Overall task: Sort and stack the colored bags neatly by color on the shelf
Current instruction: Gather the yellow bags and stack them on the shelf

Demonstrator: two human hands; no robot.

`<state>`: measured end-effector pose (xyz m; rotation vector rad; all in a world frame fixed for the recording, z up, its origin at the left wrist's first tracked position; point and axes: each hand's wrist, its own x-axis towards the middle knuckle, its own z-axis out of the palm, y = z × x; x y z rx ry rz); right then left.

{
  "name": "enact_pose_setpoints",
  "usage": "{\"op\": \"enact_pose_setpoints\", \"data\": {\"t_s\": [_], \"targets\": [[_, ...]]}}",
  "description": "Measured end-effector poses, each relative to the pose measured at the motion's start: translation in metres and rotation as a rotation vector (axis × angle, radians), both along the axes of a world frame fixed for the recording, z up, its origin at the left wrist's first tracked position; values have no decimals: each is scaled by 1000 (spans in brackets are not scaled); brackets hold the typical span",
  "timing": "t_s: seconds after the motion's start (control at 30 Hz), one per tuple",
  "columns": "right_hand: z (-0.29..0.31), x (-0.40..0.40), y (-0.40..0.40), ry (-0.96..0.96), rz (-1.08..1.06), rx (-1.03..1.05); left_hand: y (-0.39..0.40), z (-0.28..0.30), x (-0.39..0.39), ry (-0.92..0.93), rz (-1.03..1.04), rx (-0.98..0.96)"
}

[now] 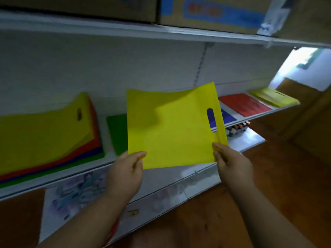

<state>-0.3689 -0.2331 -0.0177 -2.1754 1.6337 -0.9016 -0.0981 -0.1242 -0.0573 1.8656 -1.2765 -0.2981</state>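
Both hands [125,169] [231,161] pinch yellow bag's [172,129] lower corners.

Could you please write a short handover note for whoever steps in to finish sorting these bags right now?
Left hand: pinches the lower left corner of the yellow bag.
Right hand: pinches its lower right corner, below the handle slot. The bag is held up in front of the shelf.
On the shelf: a mixed pile at far left, yellow on top with red, blue and green beneath; then a green stack, a blue stack, a red stack and a yellow stack at far right.
Done: four colour stacks started.
Left: lay this bag on the yellow stack, then sort the mixed pile.
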Motion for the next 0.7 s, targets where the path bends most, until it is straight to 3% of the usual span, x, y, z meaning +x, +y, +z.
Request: {"op": "enact_pose_setpoints", "data": {"t_s": [0.23, 0.4, 0.7], "targets": [[-18, -201, -35, 24, -319, -38, -118, 2, -177, -79, -333, -25], [-22, -330, -68, 39, -435, 26, -191, 4, -303, -150, -437, -24], [-26, -422, -200, 39, -469, 6, -333, -6, -396, -118, -464, 2]]}}
